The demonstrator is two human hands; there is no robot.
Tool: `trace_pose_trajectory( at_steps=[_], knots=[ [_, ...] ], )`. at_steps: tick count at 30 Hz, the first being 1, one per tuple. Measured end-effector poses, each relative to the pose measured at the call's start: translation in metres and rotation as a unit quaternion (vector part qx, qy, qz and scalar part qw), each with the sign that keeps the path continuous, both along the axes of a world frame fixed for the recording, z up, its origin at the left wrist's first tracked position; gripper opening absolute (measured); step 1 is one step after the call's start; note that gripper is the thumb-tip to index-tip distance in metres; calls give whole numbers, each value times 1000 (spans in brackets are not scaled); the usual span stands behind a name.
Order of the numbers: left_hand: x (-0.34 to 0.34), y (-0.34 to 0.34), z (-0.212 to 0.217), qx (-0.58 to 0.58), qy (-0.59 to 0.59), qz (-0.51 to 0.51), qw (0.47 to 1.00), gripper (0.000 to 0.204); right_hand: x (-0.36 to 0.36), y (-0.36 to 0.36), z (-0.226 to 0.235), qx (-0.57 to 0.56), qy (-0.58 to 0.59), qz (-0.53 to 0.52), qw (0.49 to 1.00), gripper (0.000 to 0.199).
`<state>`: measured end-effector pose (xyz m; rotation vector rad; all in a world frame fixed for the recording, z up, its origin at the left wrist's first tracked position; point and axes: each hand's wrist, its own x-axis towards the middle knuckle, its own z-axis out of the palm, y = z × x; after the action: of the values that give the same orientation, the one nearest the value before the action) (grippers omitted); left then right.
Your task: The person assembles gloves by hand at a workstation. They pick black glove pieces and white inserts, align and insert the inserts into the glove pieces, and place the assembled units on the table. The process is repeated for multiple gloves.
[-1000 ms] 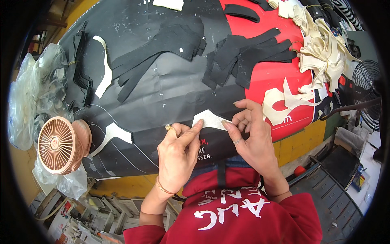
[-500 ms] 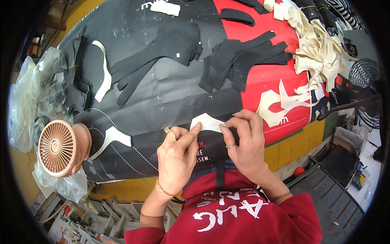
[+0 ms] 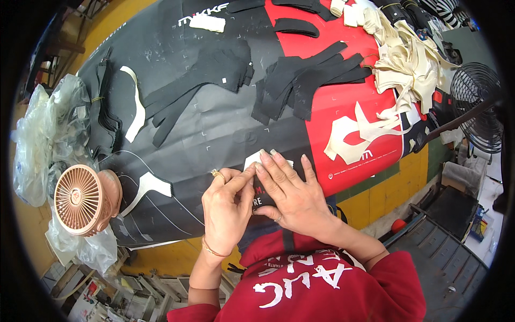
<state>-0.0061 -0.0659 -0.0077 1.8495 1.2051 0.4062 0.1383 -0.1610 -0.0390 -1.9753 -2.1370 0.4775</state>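
Observation:
A small cream fabric piece (image 3: pixel 251 160) lies on the dark table cover, mostly hidden under my right hand. My right hand (image 3: pixel 287 196) rests flat over it with fingers stretched out and a ring on one finger. Close against it, my left hand (image 3: pixel 226 199) is closed, index finger and thumb drawn together at the piece's lower left edge. What sits between those fingertips, if anything, is hidden. To the left lies another cream cut piece (image 3: pixel 153 185) with a narrow curved tail.
A pink fan (image 3: pixel 80 199) and plastic bags (image 3: pixel 67 115) stand at the left. Black cut pieces (image 3: pixel 214 70) spread across the middle, with more black pieces (image 3: pixel 306 78) to their right. Cream pieces (image 3: pixel 343 142) and a cream heap (image 3: pixel 410 70) lie right, near a black fan (image 3: pixel 475 99).
My right hand has gone from pinching the cream piece's right side to lying flat over it, further left. My left hand has shifted slightly left and down. The view has shifted a little.

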Motion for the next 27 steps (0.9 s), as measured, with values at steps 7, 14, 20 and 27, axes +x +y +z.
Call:
trace_pose_trajectory(
  at_steps=[7,14,20,27],
  knots=[
    [17,-9,-6,-58,-96,11,994,27,35,-2,10,4,33,-15,999,73],
    [16,-7,-10,-101,-112,32,988,26,22,1,6,42,2,-5,999,78],
    [-6,-19,-7,-182,-143,114,966,25,19,6,3,3,-17,0,1000,79],
    [-39,-29,-8,-225,-145,195,944,14,16,6,4,-7,-17,-5,1000,74]
  ],
)
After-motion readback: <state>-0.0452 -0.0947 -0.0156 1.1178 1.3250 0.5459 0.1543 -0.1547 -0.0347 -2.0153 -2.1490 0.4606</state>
